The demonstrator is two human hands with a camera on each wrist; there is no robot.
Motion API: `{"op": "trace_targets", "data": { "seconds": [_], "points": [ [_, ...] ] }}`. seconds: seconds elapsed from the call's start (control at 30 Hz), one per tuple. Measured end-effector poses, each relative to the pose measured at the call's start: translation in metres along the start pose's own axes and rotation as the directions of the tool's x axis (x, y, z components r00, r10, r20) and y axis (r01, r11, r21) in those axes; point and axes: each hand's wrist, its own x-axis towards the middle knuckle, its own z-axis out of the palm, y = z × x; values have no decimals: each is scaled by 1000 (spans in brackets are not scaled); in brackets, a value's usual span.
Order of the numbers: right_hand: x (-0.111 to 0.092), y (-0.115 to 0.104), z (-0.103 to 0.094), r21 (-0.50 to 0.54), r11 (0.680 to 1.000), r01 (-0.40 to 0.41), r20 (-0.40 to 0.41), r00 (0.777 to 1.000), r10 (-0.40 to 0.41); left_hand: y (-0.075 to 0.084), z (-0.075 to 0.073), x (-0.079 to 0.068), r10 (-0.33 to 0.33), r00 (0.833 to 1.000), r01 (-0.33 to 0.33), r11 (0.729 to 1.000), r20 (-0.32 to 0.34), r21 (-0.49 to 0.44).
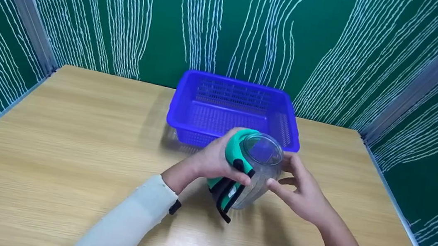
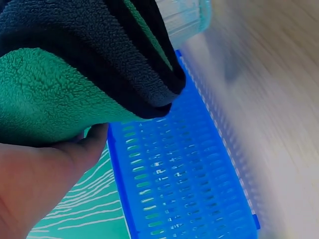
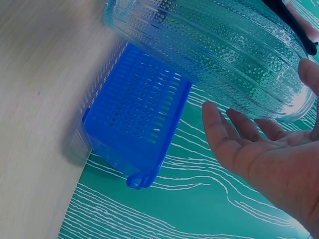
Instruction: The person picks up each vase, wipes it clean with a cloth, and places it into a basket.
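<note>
A clear glass jar (image 1: 260, 174) with textured, ribbed sides is held above the table, its round mouth tilted up in the head view. A green towel (image 1: 236, 150) with a dark grey back and black edging lies against the jar's left side. My left hand (image 1: 219, 156) grips the towel and presses it to the glass, thumb at the front; some fingers are hidden behind. My right hand (image 1: 306, 192) is beside the jar's right side, fingers spread and slightly bent. In the right wrist view its fingertips (image 3: 212, 112) are close to the glass; whether the thumb touches cannot be told.
A blue-purple plastic basket (image 1: 176, 109) with slotted walls stands behind the hands at the table's back edge. The wooden table (image 1: 73, 155) is bounded by green panels (image 1: 163, 28) with white wavy lines, at the back and both sides.
</note>
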Motion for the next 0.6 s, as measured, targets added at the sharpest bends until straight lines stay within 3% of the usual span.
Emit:
{"op": "trace_targets", "data": {
  "seconds": [0.1, 0.27, 0.4, 0.6],
  "points": [
    [0, -1, 0, -2, 1000, -2, 5, 1000, 2, -2, 0, -1, 0, 1000, 0, 1000, 6, 17],
    [1, 1, 0, -8, 1000, 1, 11, 1000, -1, -1, -1, -2, -55, 998, 54, 997, 14, 49],
    [3, 13, 0, -9, 1000, 4, 12, 1000, -3, -1, 0, -4, -80, 997, 79, 994, 9, 70],
    [4, 31, 1, -13, 1000, 7, 9, 1000, -7, -6, 3, -7, -68, 998, 67, 996, 9, 52]
  ]
}}
